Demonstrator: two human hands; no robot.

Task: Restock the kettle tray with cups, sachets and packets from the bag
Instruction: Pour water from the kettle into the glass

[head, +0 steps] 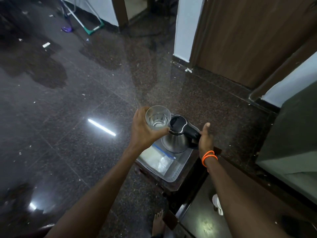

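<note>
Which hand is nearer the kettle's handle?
Right. The right hand rests against the kettle handle; the left hand holds a glass on the kettle's far side.

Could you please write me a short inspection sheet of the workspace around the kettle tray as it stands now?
Surface: a dark wooden stand carries the tray; dark polished stone floor around it.
Job's things: grey tray holds a steel kettle with a black lid and handle, and a clear zip bag lying flat beside it. A clear glass is held above the tray.
Clutter: small white scraps on the floor; dark patches at the left.
Grippers: left hand grips the glass; right hand is at the kettle handle, fingers extended, orange band on the wrist.
Cables: nothing seen.
Surroundings: wooden door, white wall, folding rack far left.
</note>
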